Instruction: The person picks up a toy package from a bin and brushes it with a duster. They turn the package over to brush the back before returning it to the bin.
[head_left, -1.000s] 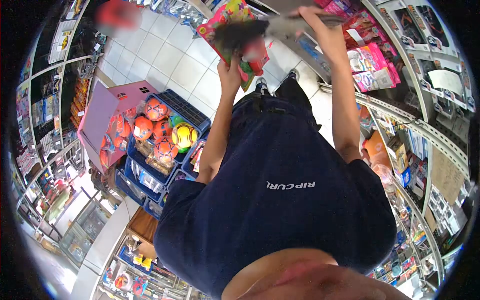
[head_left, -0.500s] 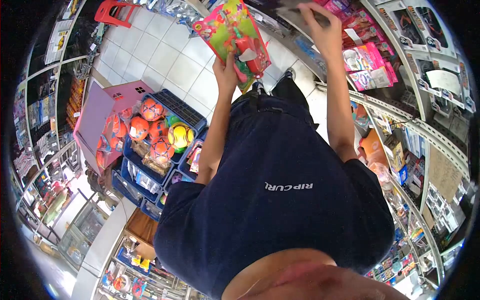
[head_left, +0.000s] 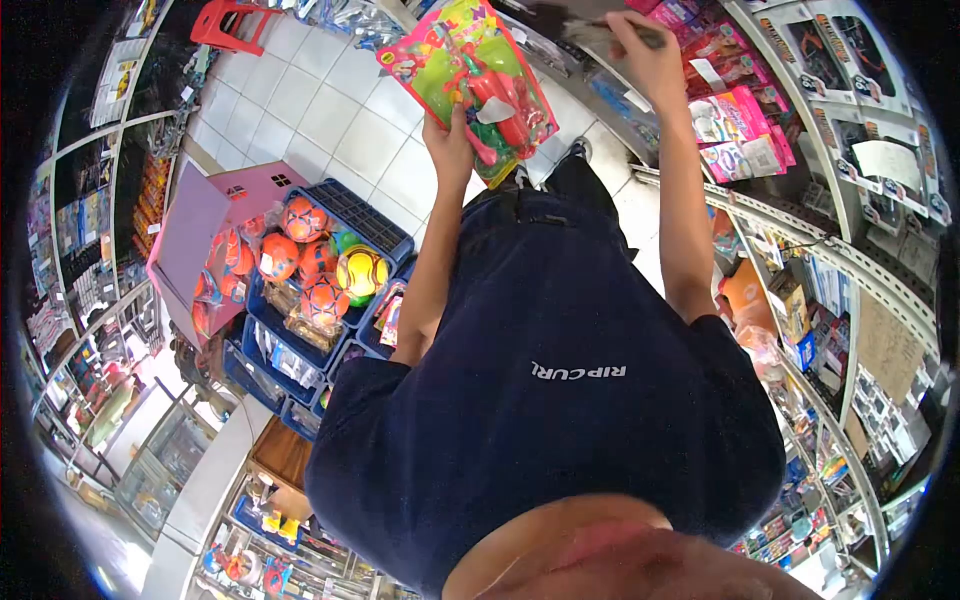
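Observation:
My left hand (head_left: 450, 145) is closed on the lower left edge of a toy pack (head_left: 520, 90). The pack is clear with a pink and green printed card, and red and green plastic pieces show inside. It is held tilted over the tiled floor, in front of my waist. Up at the right, my right hand (head_left: 655, 65) has its fingers curled beside a shelf. A dark, fuzzy, duster-like thing (head_left: 585, 32) shows at its fingertips, smeared by motion. Pink packs (head_left: 735, 115) lie on the shelf close to this hand.
To the left, blue crates (head_left: 375, 225) hold several balls (head_left: 325, 297) beside a pink toy house (head_left: 185, 235). A red plastic stool (head_left: 225, 28) stands on the tiles (head_left: 320, 120) at the far left. Boxed toys (head_left: 880, 150) line the metal shelving on the right.
The toy pack has tilted and shifted slightly, showing more of its front. My right hand has moved a little, its fingers more curled, and the dark fuzzy thing has moved with it.

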